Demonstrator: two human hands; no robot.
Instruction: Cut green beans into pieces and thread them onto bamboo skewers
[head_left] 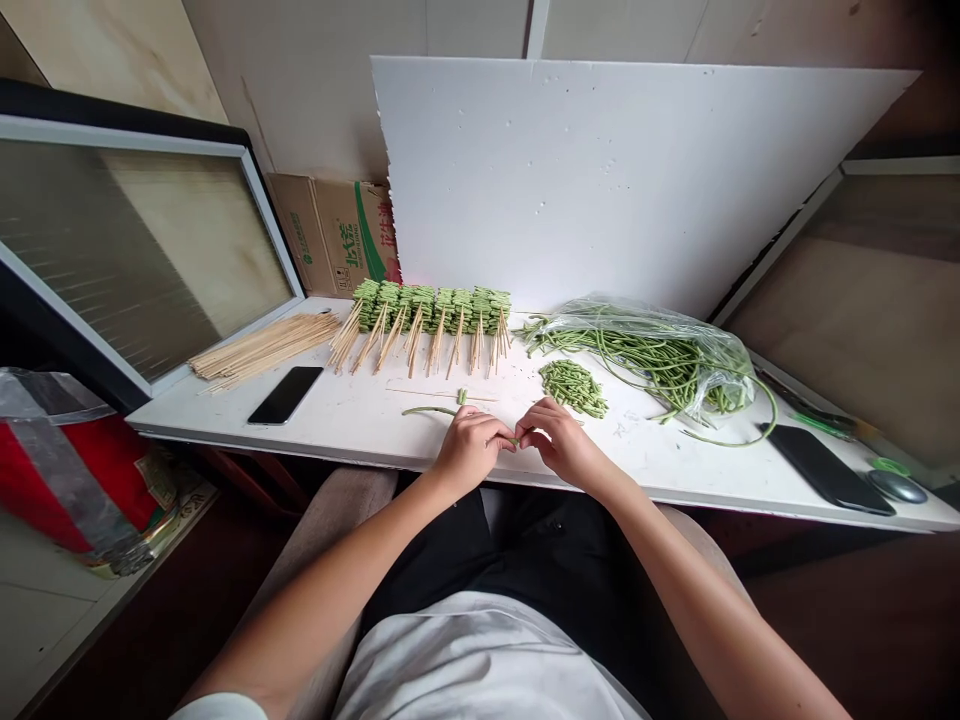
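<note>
Close together near the table's front edge, my left hand (pixel 472 440) and my right hand (pixel 559 440) pinch a long green bean between their fingertips. The bean's tail (pixel 427 410) sticks out to the left from behind my left hand; most of the rest is hidden by my fingers. Just beyond my left hand lie a short cut bean piece (pixel 462 397) and a thin wooden skewer (pixel 420 391). A heap of short bean pieces (pixel 574 387) is beyond my right hand. Farther back, several bundles of skewered bean pieces (pixel 431 305) stand in a row.
Loose skewers (pixel 262 348) and a phone (pixel 286 395) lie on the left of the white table (pixel 360 430). Long beans in a clear plastic bag (pixel 660 350) lie at right, near a black phone-like slab (pixel 817 465) and a mouse (pixel 897 486). A white board (pixel 630 180) stands behind.
</note>
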